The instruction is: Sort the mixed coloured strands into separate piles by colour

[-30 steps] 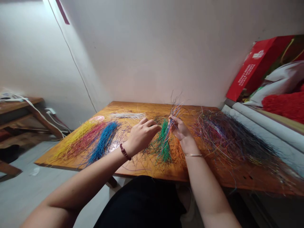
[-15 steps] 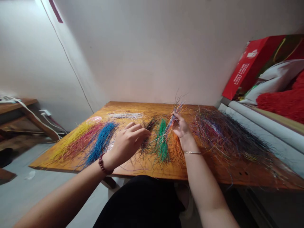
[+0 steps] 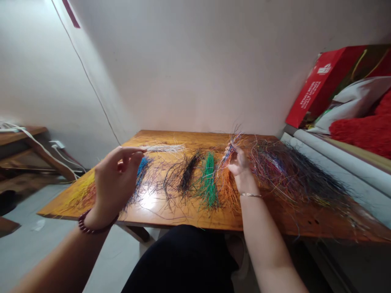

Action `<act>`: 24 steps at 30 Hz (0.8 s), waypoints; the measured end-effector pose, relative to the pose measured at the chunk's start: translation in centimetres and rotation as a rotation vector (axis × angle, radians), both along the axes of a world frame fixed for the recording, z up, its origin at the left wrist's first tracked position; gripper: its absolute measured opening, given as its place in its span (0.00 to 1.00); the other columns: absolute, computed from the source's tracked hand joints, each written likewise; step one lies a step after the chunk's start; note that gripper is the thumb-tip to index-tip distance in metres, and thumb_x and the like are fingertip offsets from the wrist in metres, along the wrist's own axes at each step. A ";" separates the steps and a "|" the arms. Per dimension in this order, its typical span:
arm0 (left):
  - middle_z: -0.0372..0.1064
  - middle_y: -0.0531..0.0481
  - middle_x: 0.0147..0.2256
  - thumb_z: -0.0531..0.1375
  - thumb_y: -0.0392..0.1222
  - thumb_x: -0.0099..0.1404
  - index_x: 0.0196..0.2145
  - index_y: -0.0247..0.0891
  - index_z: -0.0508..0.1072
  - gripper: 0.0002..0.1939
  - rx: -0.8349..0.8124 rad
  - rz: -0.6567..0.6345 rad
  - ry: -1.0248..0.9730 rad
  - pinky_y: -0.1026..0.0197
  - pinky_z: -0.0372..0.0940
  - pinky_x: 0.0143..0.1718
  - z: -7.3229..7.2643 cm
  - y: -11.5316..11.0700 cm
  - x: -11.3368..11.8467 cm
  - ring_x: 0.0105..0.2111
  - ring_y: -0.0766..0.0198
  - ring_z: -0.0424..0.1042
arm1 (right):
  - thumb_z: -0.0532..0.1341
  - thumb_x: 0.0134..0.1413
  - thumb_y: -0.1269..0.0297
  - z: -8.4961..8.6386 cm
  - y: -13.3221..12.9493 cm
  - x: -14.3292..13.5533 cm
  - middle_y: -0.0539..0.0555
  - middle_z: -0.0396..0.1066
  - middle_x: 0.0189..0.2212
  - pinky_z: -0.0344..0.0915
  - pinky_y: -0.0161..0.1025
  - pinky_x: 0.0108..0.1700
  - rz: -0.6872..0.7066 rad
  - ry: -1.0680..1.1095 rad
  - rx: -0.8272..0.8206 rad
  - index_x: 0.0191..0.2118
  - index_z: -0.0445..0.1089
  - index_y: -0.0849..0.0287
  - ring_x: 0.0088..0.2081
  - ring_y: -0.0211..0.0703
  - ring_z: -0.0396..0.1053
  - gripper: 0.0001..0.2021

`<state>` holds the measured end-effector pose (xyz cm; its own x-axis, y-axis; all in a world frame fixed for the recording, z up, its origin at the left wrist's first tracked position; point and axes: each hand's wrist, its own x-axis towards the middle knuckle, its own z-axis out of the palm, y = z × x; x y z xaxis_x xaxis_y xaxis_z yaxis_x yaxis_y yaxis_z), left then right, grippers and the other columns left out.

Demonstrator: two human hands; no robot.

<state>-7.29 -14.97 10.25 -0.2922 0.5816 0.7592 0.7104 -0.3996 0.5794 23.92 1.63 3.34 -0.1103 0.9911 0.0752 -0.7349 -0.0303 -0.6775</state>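
Note:
My right hand (image 3: 238, 160) is closed round a small bunch of mixed-colour thin wires (image 3: 228, 154), whose loose ends fan out above and below the fingers. Under it lies an orange wire bundle (image 3: 228, 185), with a green bundle (image 3: 209, 183) just to the left. My left hand (image 3: 114, 177) is raised over the table's left side, thumb and forefinger pinched together. Its fingertips are at the left end of a white wire bundle (image 3: 165, 148); whether a strand is between them I cannot make out. The hand partly covers the blue bundle (image 3: 141, 173) and the yellow one (image 3: 80, 193).
Black wires (image 3: 190, 173) lie mid-table among stray strands. A large tangled heap of mixed wires (image 3: 299, 175) spreads over the right side. Beyond it stand a red paper bag (image 3: 317, 85) and white rolls (image 3: 342, 156). The wall (image 3: 198, 81) borders the wooden table's (image 3: 183, 219) back edge.
My left hand has moved left, from beside the black wires to the left end of the white bundle. My right hand, still holding its bunch, has shifted slightly right.

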 end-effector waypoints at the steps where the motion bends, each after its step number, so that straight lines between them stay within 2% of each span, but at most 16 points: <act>1: 0.73 0.49 0.33 0.61 0.46 0.65 0.38 0.39 0.78 0.10 0.008 0.026 -0.003 0.65 0.60 0.27 -0.3 0.8 -0.2 0.28 0.67 0.67 | 0.65 0.51 0.67 0.1 0.0 0.1 0.44 0.71 0.21 0.63 0.28 0.20 0.000 0.035 -0.020 0.31 0.69 0.58 0.20 0.29 0.67 0.04; 5: 0.74 0.50 0.31 0.59 0.47 0.66 0.38 0.39 0.78 0.12 -0.025 0.082 0.043 0.65 0.58 0.27 -2.3 4.7 -1.1 0.26 0.67 0.64 | 0.64 0.51 0.68 0.3 -0.2 0.3 0.43 0.68 0.20 0.63 0.27 0.21 0.012 0.126 -0.063 0.30 0.68 0.58 0.19 0.28 0.65 0.03; 10: 0.76 0.48 0.35 0.56 0.50 0.66 0.39 0.38 0.78 0.15 -0.191 0.014 0.138 0.63 0.58 0.31 -6.5 9.0 -1.0 0.29 0.64 0.67 | 0.63 0.53 0.68 0.5 -0.2 0.5 0.44 0.68 0.21 0.63 0.27 0.22 0.015 0.145 -0.079 0.31 0.68 0.58 0.20 0.28 0.65 0.02; 14: 0.76 0.47 0.36 0.55 0.52 0.67 0.38 0.38 0.78 0.17 -0.389 -0.082 0.194 0.62 0.58 0.32 -10.4 10.5 -0.4 0.31 0.62 0.70 | 0.63 0.52 0.68 0.4 -0.2 0.3 0.44 0.68 0.21 0.63 0.27 0.21 0.026 0.126 -0.080 0.32 0.68 0.58 0.20 0.28 0.66 0.02; 16: 0.76 0.47 0.37 0.55 0.53 0.67 0.39 0.39 0.78 0.18 -0.432 -0.103 0.221 0.62 0.59 0.34 -11.9 10.8 -0.3 0.34 0.60 0.71 | 0.63 0.52 0.68 0.3 -0.1 0.3 0.44 0.69 0.21 0.63 0.27 0.21 0.025 0.115 -0.078 0.32 0.69 0.58 0.20 0.29 0.66 0.02; 19: 0.76 0.47 0.38 0.54 0.54 0.68 0.39 0.39 0.77 0.18 -0.457 -0.108 0.258 0.61 0.60 0.36 -13.1 10.8 -0.2 0.36 0.59 0.72 | 0.63 0.52 0.69 0.2 -0.1 0.1 0.44 0.69 0.21 0.63 0.27 0.21 0.013 0.105 -0.076 0.32 0.69 0.58 0.20 0.29 0.66 0.02; 24: 0.76 0.47 0.38 0.52 0.54 0.69 0.39 0.41 0.77 0.18 -0.518 -0.161 0.391 0.60 0.61 0.37 -13.2 10.5 0.2 0.37 0.57 0.73 | 0.64 0.52 0.70 0.2 -0.3 -0.3 0.45 0.71 0.22 0.63 0.28 0.20 0.003 0.080 -0.103 0.32 0.69 0.58 0.20 0.30 0.67 0.02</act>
